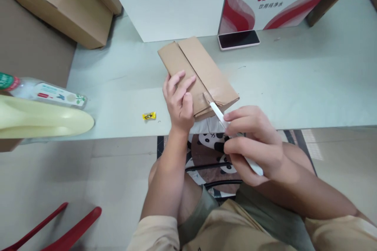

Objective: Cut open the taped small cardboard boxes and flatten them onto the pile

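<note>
A small brown cardboard box (207, 68) lies at an angle close to the table's front edge, its top seam running lengthwise. My left hand (180, 104) grips its left side, fingers bent over the top flap and thumb near the front. In my right hand (256, 141) is a slim white utility knife (218, 113), its handle running back under the palm. The blade tip meets the box top near the seam at the front end, where the cardboard looks creased. Some of the right fingertips are hidden behind the handle.
A phone (239, 40) lies behind the box, before a white and red carton (265, 4). A yellow-wrapped sweet (149, 115) sits left of my hand. Farther left are a plastic bottle (55, 93), a pale yellow object (44, 117) and a large cardboard box (67, 6).
</note>
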Demonstrator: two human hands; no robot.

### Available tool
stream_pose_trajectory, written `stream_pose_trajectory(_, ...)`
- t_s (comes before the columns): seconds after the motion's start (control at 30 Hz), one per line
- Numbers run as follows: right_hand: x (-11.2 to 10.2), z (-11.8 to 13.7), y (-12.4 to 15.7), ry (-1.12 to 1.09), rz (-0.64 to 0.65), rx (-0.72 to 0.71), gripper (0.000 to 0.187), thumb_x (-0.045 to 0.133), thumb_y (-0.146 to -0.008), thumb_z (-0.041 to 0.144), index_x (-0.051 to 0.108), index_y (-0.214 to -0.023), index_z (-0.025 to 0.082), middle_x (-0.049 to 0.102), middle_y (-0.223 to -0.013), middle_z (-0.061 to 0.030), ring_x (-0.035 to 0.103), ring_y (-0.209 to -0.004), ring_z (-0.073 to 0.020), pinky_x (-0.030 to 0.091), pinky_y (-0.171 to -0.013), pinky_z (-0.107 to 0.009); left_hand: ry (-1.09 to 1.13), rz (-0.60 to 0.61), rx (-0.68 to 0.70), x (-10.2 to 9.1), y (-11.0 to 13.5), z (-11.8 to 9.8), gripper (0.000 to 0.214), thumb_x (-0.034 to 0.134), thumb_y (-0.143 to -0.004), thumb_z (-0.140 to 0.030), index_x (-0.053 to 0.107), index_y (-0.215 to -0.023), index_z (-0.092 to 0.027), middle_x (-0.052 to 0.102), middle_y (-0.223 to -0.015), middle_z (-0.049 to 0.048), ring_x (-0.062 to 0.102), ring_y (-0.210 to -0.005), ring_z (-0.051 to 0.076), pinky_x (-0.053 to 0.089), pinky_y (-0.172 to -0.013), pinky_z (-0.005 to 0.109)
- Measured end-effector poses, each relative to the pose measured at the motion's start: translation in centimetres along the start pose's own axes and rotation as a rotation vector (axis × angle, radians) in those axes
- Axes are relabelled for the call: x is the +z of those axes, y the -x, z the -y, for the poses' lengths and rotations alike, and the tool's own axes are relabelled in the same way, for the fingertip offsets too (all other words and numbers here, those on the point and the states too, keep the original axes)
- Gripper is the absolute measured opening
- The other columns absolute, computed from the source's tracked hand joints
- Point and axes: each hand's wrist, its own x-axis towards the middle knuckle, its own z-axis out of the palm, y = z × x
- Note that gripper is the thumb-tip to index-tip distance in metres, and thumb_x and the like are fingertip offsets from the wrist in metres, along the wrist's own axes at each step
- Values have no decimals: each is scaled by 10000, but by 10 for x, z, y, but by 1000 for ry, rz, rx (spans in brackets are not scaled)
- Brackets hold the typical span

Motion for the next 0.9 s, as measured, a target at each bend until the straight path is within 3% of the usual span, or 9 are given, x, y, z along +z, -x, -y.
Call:
stream_pose_trajectory(0.1,7,-3,0,-76,59,-59,190,470,-757,53,544,-835,209,689,-847,-5,688,-1081,-193,468,-968,-430,-53,-1,10,0,0,-1,517,282,-1032,-471,700,-1246,-255,613,-1387,59,506,-1382,258,281,-1260,472)
stream_pose_trajectory(0.33,8,-4,0,-41,112,-103,166,476,-746,55,521,-807,202,612,-698,4,613,-824,-158,394,-706,-351,-49,-5,15,0,1,-1,489,298,-1034,-429,704,-1244,-254,609,-1389,58,509,-1380,250,309,-1248,456)
stream_pose_trajectory(0.63,14,-7,-1,-79,131,-53,120,486,-761,86,540,-776,192,578,-692,-16,557,-788,-179,342,-650,-339,45,-36,59,2,-1,3,454,353,-1030,-439,725,-1228,-270,621,-1352,56,548,-1340,262,302,-1254,496)
stream_pose_trajectory(0.9,12,-7,-1,-186,97,-31,119,502,-747,78,549,-764,186,556,-704,-30,535,-799,-180,435,-676,-336,42,-23,29,0,0,3,485,346,-1025,-488,724,-1217,-254,624,-1354,64,542,-1347,269,303,-1260,499)
